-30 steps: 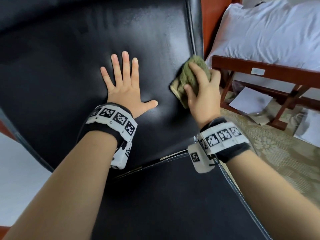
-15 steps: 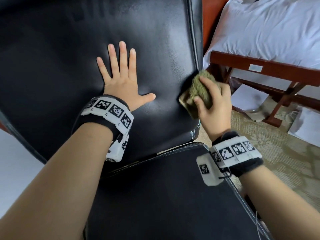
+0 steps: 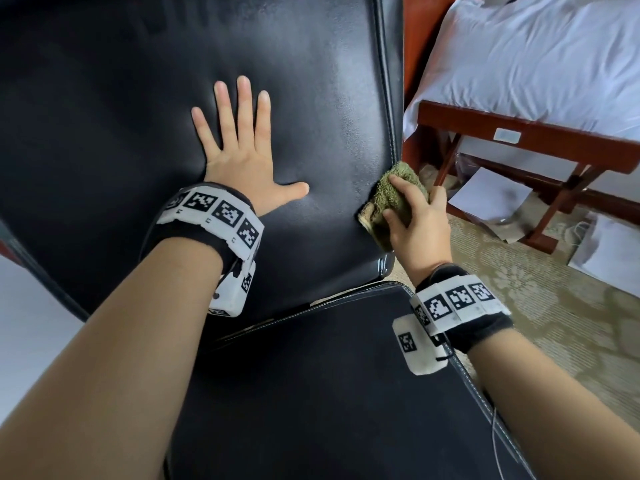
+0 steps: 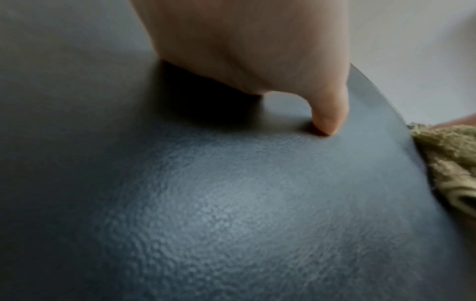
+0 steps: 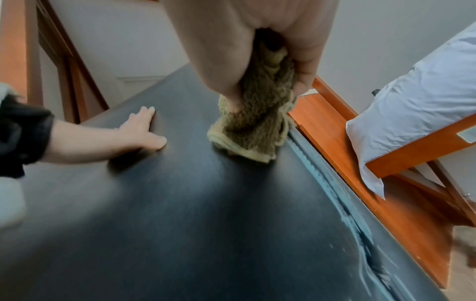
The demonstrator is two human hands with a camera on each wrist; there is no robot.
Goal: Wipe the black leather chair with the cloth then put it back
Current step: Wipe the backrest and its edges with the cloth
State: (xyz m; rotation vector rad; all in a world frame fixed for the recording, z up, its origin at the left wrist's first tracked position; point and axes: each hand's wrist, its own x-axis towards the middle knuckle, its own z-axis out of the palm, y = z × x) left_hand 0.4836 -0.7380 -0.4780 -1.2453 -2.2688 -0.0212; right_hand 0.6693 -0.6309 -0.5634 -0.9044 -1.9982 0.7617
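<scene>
A right hand (image 3: 414,221) bunches an olive cloth (image 3: 391,199) — soft, light (best gripped wadded) — against the black leather chair (image 3: 311,98) backrest's right edge; the left hand (image 3: 242,157) presses flat, fingers spread.

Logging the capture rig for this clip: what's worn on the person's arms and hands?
Both forearms are bare, with no sleeves or gloves. The left hand and right hand each sit above a black fabric wristband wrapped by a white band printed with square black-and-white fiducial markers. A white boxy module with its own marker hangs off each band, and a thin cable trails from the right one.
</scene>
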